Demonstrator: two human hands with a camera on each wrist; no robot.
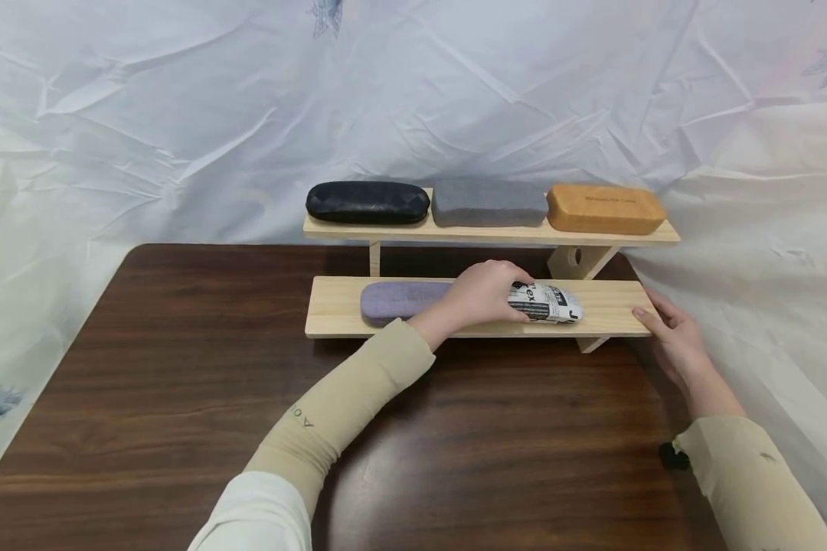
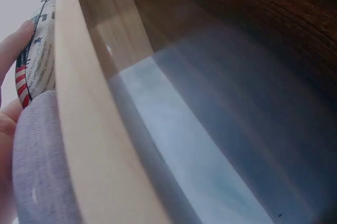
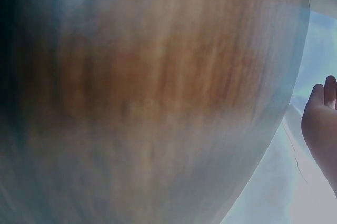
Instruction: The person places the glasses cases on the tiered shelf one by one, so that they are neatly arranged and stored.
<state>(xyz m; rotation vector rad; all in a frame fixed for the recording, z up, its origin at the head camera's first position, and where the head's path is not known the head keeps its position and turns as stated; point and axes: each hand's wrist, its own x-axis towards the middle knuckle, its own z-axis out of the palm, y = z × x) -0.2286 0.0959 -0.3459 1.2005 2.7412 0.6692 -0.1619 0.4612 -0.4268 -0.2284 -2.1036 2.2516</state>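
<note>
My left hand (image 1: pixel 478 293) reaches over the lower board of a two-tier wooden shelf (image 1: pixel 620 304) and grips a newspaper-print glasses case (image 1: pixel 558 303). That case lies lengthwise on the board; in the left wrist view its red-and-white striped edge (image 2: pixel 22 84) shows. A purple fabric glasses case (image 1: pixel 400 300) sits just left of it, partly hidden behind my left hand and wrist. At the board's right end, my right hand (image 1: pixel 678 344) holds the edge, thumb on top and the other fingers along the outer side. Only part of the right hand (image 3: pixel 322 121) appears in the right wrist view.
On the upper board stand a black glasses case (image 1: pixel 367 203), a grey case (image 1: pixel 489 203) and a tan case (image 1: pixel 606 209) in a row. The shelf is on a dark brown table (image 1: pixel 200 383). White patterned cloth (image 1: pixel 386 92) hangs behind and beside it.
</note>
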